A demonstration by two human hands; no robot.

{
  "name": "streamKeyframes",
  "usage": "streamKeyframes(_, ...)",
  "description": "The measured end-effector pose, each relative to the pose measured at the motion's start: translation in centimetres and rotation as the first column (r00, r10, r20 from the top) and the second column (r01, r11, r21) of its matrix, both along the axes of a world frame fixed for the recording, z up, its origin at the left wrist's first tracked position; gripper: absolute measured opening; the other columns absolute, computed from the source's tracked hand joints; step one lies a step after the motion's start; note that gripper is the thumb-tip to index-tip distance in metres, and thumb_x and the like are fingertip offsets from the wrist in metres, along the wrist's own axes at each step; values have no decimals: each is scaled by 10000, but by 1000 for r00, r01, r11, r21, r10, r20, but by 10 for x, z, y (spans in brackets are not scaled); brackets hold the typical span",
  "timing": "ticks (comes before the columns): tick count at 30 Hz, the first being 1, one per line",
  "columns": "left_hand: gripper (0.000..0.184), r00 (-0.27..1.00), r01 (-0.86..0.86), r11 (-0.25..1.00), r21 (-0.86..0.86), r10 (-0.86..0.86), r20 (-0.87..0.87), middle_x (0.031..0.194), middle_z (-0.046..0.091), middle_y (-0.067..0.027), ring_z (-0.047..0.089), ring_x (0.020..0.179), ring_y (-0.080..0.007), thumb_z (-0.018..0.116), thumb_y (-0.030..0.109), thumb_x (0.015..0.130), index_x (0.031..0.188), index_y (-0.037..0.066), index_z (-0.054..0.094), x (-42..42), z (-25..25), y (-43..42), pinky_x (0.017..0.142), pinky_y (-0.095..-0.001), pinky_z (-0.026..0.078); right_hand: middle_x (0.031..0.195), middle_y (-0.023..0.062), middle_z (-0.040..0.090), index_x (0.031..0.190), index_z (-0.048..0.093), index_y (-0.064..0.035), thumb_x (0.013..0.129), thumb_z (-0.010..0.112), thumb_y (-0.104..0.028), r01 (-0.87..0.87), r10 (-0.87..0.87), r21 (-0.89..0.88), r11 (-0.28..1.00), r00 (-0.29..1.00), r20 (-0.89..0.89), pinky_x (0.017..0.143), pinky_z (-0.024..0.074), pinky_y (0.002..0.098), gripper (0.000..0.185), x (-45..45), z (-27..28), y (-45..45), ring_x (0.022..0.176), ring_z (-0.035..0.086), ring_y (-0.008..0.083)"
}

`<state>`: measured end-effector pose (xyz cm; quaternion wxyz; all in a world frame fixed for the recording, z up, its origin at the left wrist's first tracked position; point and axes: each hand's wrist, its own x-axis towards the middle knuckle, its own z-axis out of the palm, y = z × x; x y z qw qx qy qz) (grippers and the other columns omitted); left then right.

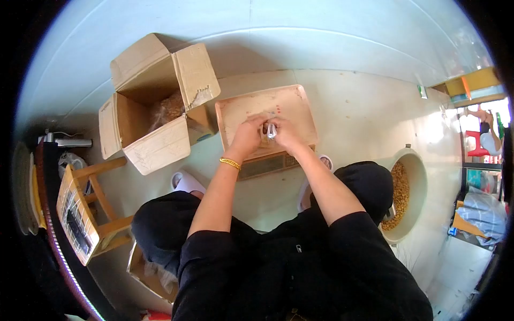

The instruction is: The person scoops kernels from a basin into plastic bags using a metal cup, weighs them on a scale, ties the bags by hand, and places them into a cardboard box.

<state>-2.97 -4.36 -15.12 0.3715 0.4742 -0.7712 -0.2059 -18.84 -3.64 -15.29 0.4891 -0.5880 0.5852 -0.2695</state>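
My left hand (249, 137), with a gold bracelet at the wrist, and my right hand (286, 135) meet above the tray of a weighing scale (292, 104). Fingers of both hands are closed around a small shiny, clear-looking packet (271, 130). Something brownish shows beside it between the fingers, too small to make out. The scale's pale, worn platform lies in front of my feet, and its dark front panel faces me, partly covered by my forearms.
To the left, an open cardboard box (155, 145) holds a clear bag of brown pieces (170, 109). A wooden stool (88, 227) lies nearer on the left, beside another box (140, 267). By my right knee stands a pale tub (419, 184) with many yellow-brown pieces (397, 200).
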Motion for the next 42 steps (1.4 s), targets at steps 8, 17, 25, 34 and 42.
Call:
streamKeyframes(8,127,972,-168,893,417,222,-84,822,627,-177,619,763,-330,600,83,818,915,36,666,-3,7,8,713,-380,507,839,68,646,894,651,-4,903,569,-203,138,-208,214,967,912,354,732,452,314,216,-5,17,1,790,585,151)
streamKeyframes(17,230,974,-129,864,487,204,-104,814,660,-160,628,708,-226,671,231,842,952,30,679,-8,-19,19,655,-323,488,808,99,635,943,597,-14,843,608,-105,258,-307,217,941,922,236,745,473,333,136,8,7,0,827,612,215)
streamKeyframes(25,149,987,-156,893,423,160,26,859,648,-180,621,786,-349,623,130,789,895,33,661,-26,-17,8,722,-430,499,830,158,622,927,567,-15,667,621,39,-201,-155,-535,821,822,-548,746,474,396,271,16,25,15,865,567,327)
streamKeyframes(34,107,997,-75,950,304,69,31,849,623,-210,602,804,-373,619,77,773,849,3,633,-22,-10,11,733,-436,488,742,193,614,755,646,0,665,637,-24,-100,-187,-533,840,869,-458,667,488,412,94,8,3,9,714,582,345)
streamKeyframes(42,120,995,-70,946,318,87,-40,865,625,-175,609,774,-337,660,46,765,875,9,628,-17,-4,15,698,-391,491,649,99,582,753,627,-50,812,565,-74,194,-166,184,963,973,-160,500,466,351,89,-3,11,-4,536,547,210)
